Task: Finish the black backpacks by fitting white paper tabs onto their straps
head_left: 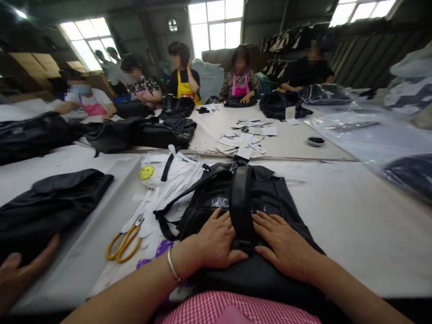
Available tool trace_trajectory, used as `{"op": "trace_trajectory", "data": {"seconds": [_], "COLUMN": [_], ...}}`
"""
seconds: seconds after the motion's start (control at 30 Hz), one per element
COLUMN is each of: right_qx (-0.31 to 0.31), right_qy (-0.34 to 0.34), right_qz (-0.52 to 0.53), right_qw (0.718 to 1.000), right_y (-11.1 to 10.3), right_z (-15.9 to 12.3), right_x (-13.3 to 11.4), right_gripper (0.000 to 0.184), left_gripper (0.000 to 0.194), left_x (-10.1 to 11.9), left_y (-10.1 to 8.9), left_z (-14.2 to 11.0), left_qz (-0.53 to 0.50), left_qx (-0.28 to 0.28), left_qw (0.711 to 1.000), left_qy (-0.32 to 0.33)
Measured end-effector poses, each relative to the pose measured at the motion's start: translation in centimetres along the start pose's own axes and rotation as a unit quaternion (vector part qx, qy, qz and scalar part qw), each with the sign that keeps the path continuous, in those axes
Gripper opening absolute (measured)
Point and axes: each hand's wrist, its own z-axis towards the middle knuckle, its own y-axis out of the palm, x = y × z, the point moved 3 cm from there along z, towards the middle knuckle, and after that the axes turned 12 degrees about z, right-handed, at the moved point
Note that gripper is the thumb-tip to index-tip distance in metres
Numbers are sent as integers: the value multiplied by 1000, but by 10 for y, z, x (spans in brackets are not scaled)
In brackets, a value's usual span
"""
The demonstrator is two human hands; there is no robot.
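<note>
A black backpack lies on the white table in front of me, its strap side up. One wide padded strap runs down its middle, and a thinner strap hangs off its left side. My left hand rests flat on the backpack, just left of the padded strap, fingers stretched out. On the strap's other side my right hand presses flat too, fingers spread and thumb pointing inward. Neither hand is wrapped round anything. Yellow-handled scissors lie left of the backpack, beside white strips.
At the left edge a co-worker's hand touches another black bag. White cards are piled beyond the backpack, with a small dish to their right. Several people work across the table among black bags. Clear plastic covers the far right.
</note>
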Motion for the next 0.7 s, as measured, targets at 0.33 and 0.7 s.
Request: {"op": "trace_trajectory", "data": {"seconds": [0.33,0.7], "right_qx": [-39,5], "right_qy": [66,40], "right_qz": [56,119], "right_qw": [995,992], "right_y": [7,-35], "right_z": [-10,-5], "right_x": [-6,-35], "right_gripper": [90,86], "left_gripper": [83,64], "left_x": [-7,-55], "left_y": [-8,33], "left_z": [-1,-19], "left_qz": [13,152], "left_qx": [-27,55], "left_qw": [999,987], "left_qy": [14,-21]}}
